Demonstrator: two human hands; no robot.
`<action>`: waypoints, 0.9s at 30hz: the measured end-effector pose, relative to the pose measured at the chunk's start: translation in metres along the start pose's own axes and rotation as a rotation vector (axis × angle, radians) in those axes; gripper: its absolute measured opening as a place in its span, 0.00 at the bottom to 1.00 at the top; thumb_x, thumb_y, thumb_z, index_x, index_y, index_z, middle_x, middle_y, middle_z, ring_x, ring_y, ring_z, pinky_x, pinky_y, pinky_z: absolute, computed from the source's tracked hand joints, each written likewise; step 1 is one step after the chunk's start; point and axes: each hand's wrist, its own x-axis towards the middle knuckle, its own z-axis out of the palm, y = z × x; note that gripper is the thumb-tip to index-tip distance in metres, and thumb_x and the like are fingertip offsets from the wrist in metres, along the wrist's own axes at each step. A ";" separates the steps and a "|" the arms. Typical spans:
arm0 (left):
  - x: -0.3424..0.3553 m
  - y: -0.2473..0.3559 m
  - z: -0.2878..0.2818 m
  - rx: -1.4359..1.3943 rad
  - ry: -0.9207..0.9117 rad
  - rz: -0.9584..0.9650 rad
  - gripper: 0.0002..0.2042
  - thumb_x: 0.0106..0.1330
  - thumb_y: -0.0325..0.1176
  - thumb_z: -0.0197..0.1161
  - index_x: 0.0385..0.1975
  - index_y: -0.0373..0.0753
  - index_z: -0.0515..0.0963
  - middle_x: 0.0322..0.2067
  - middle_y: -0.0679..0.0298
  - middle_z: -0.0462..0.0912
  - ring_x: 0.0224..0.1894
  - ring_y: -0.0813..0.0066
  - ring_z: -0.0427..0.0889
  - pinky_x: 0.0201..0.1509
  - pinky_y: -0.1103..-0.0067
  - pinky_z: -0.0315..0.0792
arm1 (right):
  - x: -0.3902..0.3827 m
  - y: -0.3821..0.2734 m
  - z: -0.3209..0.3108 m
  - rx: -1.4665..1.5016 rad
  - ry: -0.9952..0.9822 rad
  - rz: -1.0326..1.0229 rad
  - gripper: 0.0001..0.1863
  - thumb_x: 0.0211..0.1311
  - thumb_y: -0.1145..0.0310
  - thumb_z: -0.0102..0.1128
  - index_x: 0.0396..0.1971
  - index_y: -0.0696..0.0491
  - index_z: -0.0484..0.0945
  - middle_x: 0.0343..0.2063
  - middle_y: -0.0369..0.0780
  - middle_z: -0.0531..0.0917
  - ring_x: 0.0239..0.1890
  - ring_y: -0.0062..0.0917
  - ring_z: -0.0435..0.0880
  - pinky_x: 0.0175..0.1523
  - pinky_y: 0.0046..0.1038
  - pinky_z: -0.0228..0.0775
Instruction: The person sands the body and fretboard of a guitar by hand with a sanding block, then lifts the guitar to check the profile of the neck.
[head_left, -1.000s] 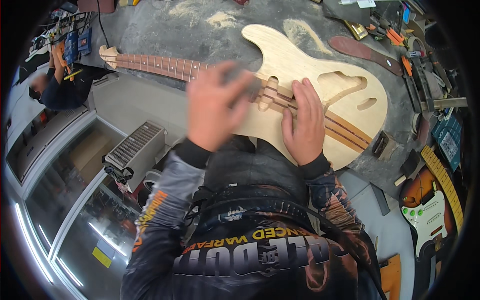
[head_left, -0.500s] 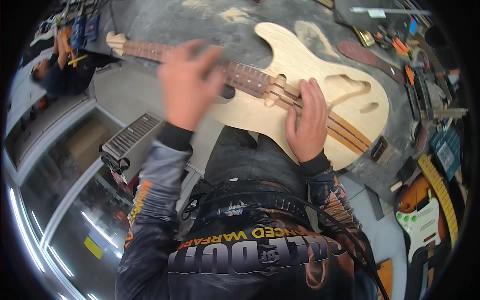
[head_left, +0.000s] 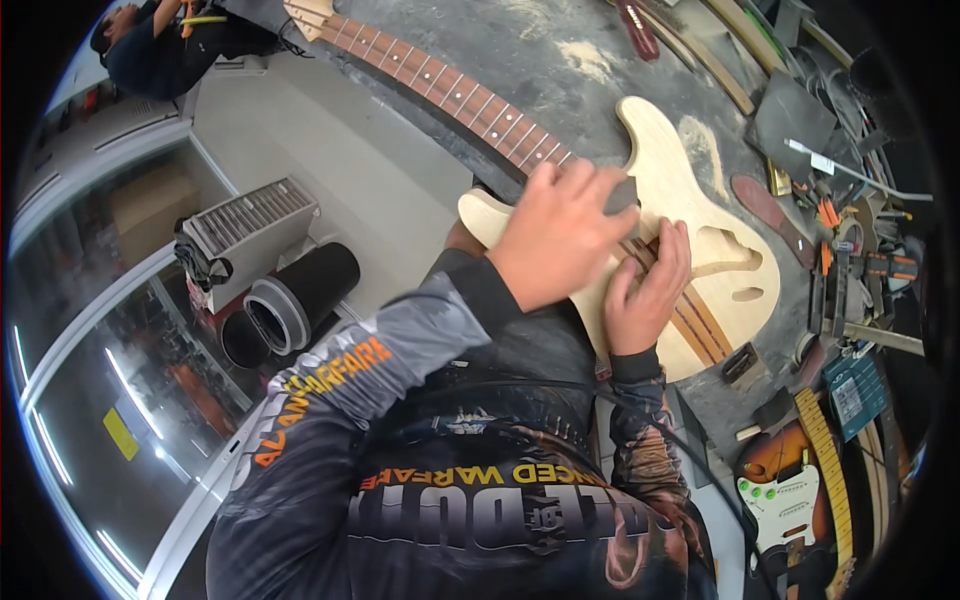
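Observation:
An unfinished pale wood electric guitar body (head_left: 655, 160) lies on the dark workbench, with darker stripes along its middle and carved cavities. Its fretted neck (head_left: 440, 85) runs off to the upper left. Over the place where neck meets body, my left hand (head_left: 565, 235) is closed on a small dark grey piece of sandpaper (head_left: 622, 194), as far as its look tells. My right hand (head_left: 648, 290) lies flat on the body beside the stripes, fingers stretched out and thumb apart. The joint under my left hand is mostly hidden.
At the right lie a dark red paddle-shaped piece (head_left: 770, 210), assorted hand tools (head_left: 830, 225) and a sunburst guitar (head_left: 790, 490) with a white pickguard. A small dark block (head_left: 740, 365) sits by the body's end. Another person (head_left: 160, 50) works at the upper left.
My left hand has moved right, from above the neck to the neck joint, and the grey piece now shows in it. The guitar sits farther right in view; my right hand stays on the body.

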 end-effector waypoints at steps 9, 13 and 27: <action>0.012 -0.010 -0.012 0.028 -0.011 -0.083 0.21 0.58 0.35 0.77 0.54 0.57 0.90 0.62 0.64 0.83 0.61 0.57 0.79 0.59 0.55 0.70 | 0.001 -0.006 0.006 -0.078 -0.003 0.024 0.37 0.67 0.80 0.60 0.78 0.63 0.69 0.73 0.54 0.75 0.81 0.55 0.67 0.84 0.55 0.57; 0.003 -0.041 -0.011 0.050 0.000 -0.062 0.23 0.58 0.35 0.77 0.56 0.56 0.90 0.63 0.63 0.84 0.62 0.59 0.79 0.59 0.56 0.70 | 0.003 -0.005 0.009 -0.062 0.032 0.038 0.36 0.67 0.79 0.60 0.77 0.62 0.70 0.73 0.53 0.75 0.81 0.55 0.67 0.84 0.55 0.56; -0.016 -0.169 -0.074 0.173 0.000 -0.182 0.24 0.64 0.39 0.75 0.63 0.59 0.89 0.68 0.64 0.81 0.68 0.58 0.76 0.66 0.55 0.69 | 0.038 -0.030 0.007 -0.109 -0.127 -0.101 0.40 0.61 0.64 0.78 0.73 0.55 0.76 0.68 0.48 0.77 0.76 0.51 0.71 0.81 0.54 0.57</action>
